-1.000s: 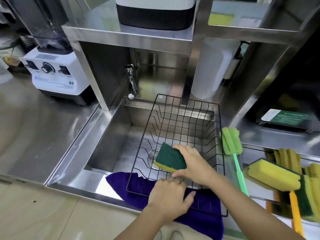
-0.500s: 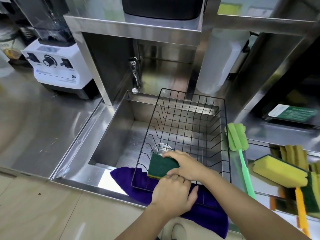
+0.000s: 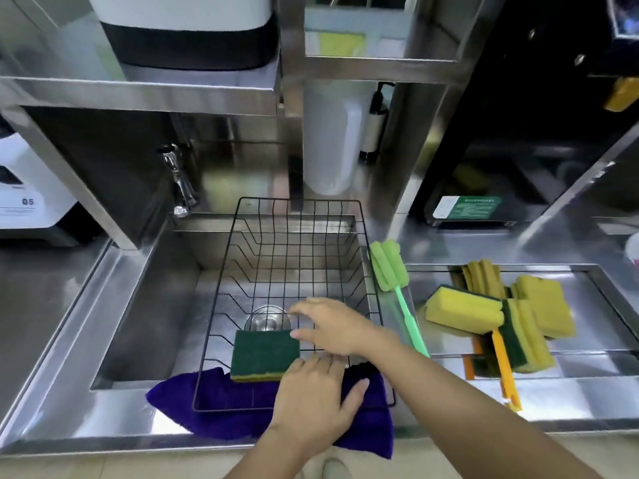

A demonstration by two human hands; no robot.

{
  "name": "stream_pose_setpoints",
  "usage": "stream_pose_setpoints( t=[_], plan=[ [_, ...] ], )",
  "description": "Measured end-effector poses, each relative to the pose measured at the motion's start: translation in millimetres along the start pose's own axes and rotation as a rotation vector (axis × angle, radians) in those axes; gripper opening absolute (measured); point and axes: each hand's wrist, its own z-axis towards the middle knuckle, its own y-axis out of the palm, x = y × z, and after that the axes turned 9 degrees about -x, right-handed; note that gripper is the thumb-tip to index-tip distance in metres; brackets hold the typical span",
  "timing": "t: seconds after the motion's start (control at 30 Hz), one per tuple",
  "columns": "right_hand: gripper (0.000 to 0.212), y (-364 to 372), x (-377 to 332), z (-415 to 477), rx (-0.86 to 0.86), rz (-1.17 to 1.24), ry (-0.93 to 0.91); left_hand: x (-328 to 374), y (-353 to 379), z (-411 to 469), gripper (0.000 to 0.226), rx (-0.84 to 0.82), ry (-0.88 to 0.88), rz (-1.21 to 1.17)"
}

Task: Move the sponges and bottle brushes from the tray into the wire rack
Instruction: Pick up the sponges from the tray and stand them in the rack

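A green-topped, yellow-bottomed sponge (image 3: 264, 354) lies flat in the front left of the black wire rack (image 3: 301, 202), which sits over the sink. My right hand (image 3: 335, 326) hovers inside the rack with fingers spread, its fingertips at the sponge's right edge. My left hand (image 3: 316, 399) rests palm down on the rack's front rim and the purple cloth (image 3: 193, 406). To the right, the steel tray (image 3: 594, 344) holds several yellow-green sponges (image 3: 463, 309) and orange-handled brushes (image 3: 503, 368). A green bottle brush (image 3: 389, 267) leans between rack and tray.
The sink (image 3: 145, 312) has a faucet (image 3: 179, 188) at its back left and a drain under the rack. A white bottle (image 3: 332, 146) stands behind the rack under a steel shelf. A white blender base (image 3: 24, 198) sits far left on the counter.
My right hand lowered the green sponge onto the rack's floor and let it go; its fingers have spread. My left hand stayed on the rack's front edge.
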Motion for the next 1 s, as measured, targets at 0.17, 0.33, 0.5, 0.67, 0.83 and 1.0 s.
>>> stream_pose_setpoints(
  t=[0.17,0.33,0.5,0.67,0.83,1.0],
  plan=[
    [0.040,-35,47,-40,0.462,0.005,0.141,4,15,6,0.070,-0.088,0.041,0.114],
    [0.073,-46,108,-84,0.571,-0.128,0.638,1,17,9,0.073,-0.105,0.037,0.138],
    [0.079,-32,144,-109,0.365,-0.052,0.850,2,16,8,0.068,-0.115,0.019,0.161],
    [0.036,-27,141,-119,0.300,-0.223,0.849,4,14,8,0.066,-0.112,0.006,0.166],
    [0.055,-35,128,-116,0.533,0.094,0.786,3,12,5,0.070,-0.106,0.034,0.139],
    [0.055,-56,97,-103,0.829,0.442,0.470,-8,4,-1,0.062,-0.070,0.011,0.159]
  ],
)
